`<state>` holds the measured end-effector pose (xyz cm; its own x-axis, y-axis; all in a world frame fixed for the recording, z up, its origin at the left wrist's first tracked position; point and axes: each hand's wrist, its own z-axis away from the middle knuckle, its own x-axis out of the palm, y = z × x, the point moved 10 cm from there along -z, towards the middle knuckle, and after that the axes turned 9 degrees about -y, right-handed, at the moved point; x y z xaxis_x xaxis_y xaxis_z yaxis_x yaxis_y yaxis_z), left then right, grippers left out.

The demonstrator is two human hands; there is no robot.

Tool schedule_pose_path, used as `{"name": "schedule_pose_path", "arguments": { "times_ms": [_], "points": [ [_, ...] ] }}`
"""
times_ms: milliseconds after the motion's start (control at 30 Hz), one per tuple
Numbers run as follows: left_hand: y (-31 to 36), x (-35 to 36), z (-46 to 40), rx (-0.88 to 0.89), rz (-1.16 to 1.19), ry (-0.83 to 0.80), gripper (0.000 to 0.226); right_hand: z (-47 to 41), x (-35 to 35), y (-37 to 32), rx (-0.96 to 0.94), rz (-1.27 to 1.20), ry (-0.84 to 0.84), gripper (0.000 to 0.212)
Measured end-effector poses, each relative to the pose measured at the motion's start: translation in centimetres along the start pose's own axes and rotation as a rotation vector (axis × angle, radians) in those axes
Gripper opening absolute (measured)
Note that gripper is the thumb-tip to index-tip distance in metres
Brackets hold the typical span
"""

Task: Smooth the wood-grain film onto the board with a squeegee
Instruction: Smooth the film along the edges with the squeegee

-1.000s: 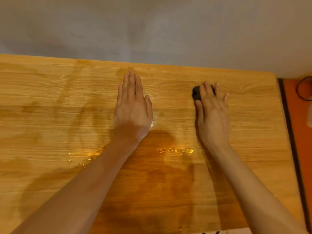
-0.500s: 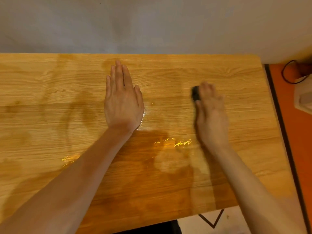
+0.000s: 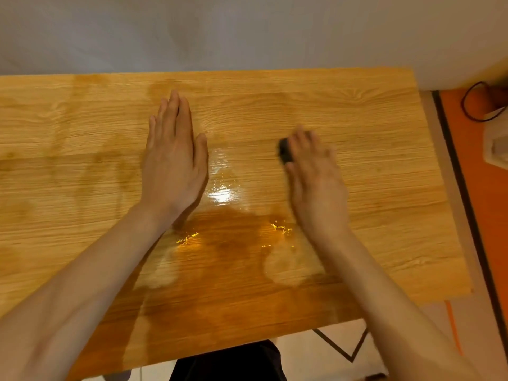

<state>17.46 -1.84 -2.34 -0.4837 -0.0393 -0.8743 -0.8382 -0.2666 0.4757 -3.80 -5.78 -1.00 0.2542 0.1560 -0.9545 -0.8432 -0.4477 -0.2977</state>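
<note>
Seen from overhead, a person's two bare forearms reach across a board [image 3: 371, 188] covered edge to edge in wood-grain film [image 3: 275, 111], the sheet lying flat under both palms with a wet-looking gloss and darker patches toward the near edge. At centre, the left hand [image 3: 173, 160] lies flat with straight fingers held together, pressing the film and pinning it, gripping nothing. To its right the right hand [image 3: 316, 177], blurred, bears down on a small dark squeegee [image 3: 284, 151], only one corner of which shows beyond the fingers; the fingers appear spread over its top rather than wrapped round it, though the blur leaves the exact hold unclear. Bright ripples [image 3: 280, 228] between the wrists suggest trapped liquid or small creases not yet worked out. Thin and pliable, the film would likely stretch, crease or lift if tugged, so it is best steered by flat pressure from above rather than pinched at an edge, and its slick surface should let the tool glide. The squeegee looks light and stiff, best held low across its back so the pressure spreads evenly. An orange floor [image 3: 478, 188], a black cable [image 3: 467, 105] and a pale object [image 3: 497, 138] lie off the board's right side.
</note>
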Motion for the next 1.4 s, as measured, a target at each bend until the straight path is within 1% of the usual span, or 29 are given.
{"name": "schedule_pose_path", "arguments": {
  "times_ms": [67, 100, 167, 200, 233, 333, 400, 433, 500, 533, 600, 633, 700, 733, 767, 833, 900, 1000, 1067, 1133, 1167, 1233, 1300, 1400],
  "points": [
    [-0.4, -0.2, 2.3, -0.004, 0.005, -0.028, 0.064, 1.1, -2.1, 5.2, 0.19, -0.045, 0.054, 0.045],
    [-0.7, -0.2, 3.6, -0.009, 0.003, -0.037, 0.064, 1.5, -2.6, 6.2, 0.263, -0.062, 0.077, 0.046],
    [-1.0, -0.2, 6.6, -0.008, -0.005, -0.048, 0.063, 1.6, -2.2, 4.8, 0.32, -0.071, 0.107, 0.045],
    [-1.1, -0.2, 8.0, -0.013, -0.006, -0.05, 0.062, 1.4, -1.6, 2.6, 0.289, -0.051, 0.103, 0.043],
    [-1.3, -0.1, 9.1, -0.027, -0.004, -0.051, 0.062, 1.3, -0.8, -0.4, 0.213, -0.012, 0.101, 0.043],
    [-1.7, 0.5, 11.0, -0.079, -0.02, -0.041, 0.062, 2.4, 2.7, -8.7, -0.071, 0.028, 0.055, 0.05],
    [-1.5, 0.8, 11.3, -0.087, -0.055, -0.023, 0.061, 3.0, 3.5, -9.8, -0.187, 0.005, 0.014, 0.047],
    [-1.4, 0.9, 11.4, -0.088, -0.077, -0.011, 0.061, 3.1, 3.3, -8.8, -0.211, 0.003, -0.006, 0.049],
    [-1.4, 1.1, 11.5, -0.088, -0.103, 0.004, 0.06, 3.2, 2.0, -4.9, -0.171, 0.023, -0.036, 0.061],
    [-1.3, 1.1, 11.5, -0.085, -0.105, 0.008, 0.06, 3.4, 0.9, -1.9, -0.107, -0.005, -0.024, 0.059],
    [-1.3, 1.0, 11.5, -0.079, -0.11, 0.017, 0.06, 4.1, -1.6, 4.6, 0.086, -0.091, -0.002, 0.043],
    [-1.2, 0.9, 11.6, -0.078, -0.115, 0.022, 0.06, 4.4, -2.8, 7.0, 0.174, -0.139, 0.026, 0.042],
    [-1.2, 0.8, 11.5, -0.082, -0.124, 0.031, 0.06, 4.0, -3.5, 8.8, 0.279, -0.207, 0.059, 0.041],
    [-1.2, 0.8, 11.5, -0.084, -0.127, 0.033, 0.06, 3.2, -3.2, 8.0, 0.284, -0.222, 0.064, 0.041],
    [-1.2, 0.8, 11.5, -0.086, -0.127, 0.036, 0.059, 2.1, -2.8, 6.4, 0.252, -0.227, 0.06, 0.04],
    [-1.2, 0.8, 11.5, -0.09, -0.128, 0.046, 0.059, 0.0, -1.2, 1.7, 0.122, -0.225, 0.025, 0.04],
    [-1.3, 0.9, 11.5, -0.096, -0.136, 0.043, 0.059, -0.3, 0.4, -2.5, -0.003, -0.184, -0.008, 0.038],
    [-1.4, 1.0, 11.5, -0.09, -0.151, 0.043, 0.059, 4.3, 1.4, -5.9, -0.152, -0.139, -0.019, 0.039],
    [-1.3, 1.0, 11.5, -0.084, -0.152, 0.048, 0.059, 9.5, 2.2, -7.0, -0.253, -0.039, -0.096, 0.051],
    [-1.3, 1.0, 11.6, -0.079, -0.148, 0.054, 0.059, 13.2, 2.5, -7.4, -0.348, -0.043, -0.138, 0.052],
    [-1.2, 1.0, 11.6, -0.079, -0.148, 0.056, 0.059, 13.5, 2.5, -7.3, -0.377, -0.058, -0.134, 0.051],
    [-1.2, 1.0, 11.5, -0.083, -0.153, 0.053, 0.059, 10.9, 2.4, -7.2, -0.35, -0.012, -0.124, 0.052],
    [-1.2, 1.0, 11.5, -0.093, -0.15, 0.045, 0.06, 6.0, 2.4, -7.4, -0.261, 0.021, -0.078, 0.057],
    [-1.3, 1.0, 11.4, -0.094, -0.144, 0.043, 0.06, 0.8, 2.8, -7.6, -0.146, 0.023, -0.001, 0.054]
  ]
}}
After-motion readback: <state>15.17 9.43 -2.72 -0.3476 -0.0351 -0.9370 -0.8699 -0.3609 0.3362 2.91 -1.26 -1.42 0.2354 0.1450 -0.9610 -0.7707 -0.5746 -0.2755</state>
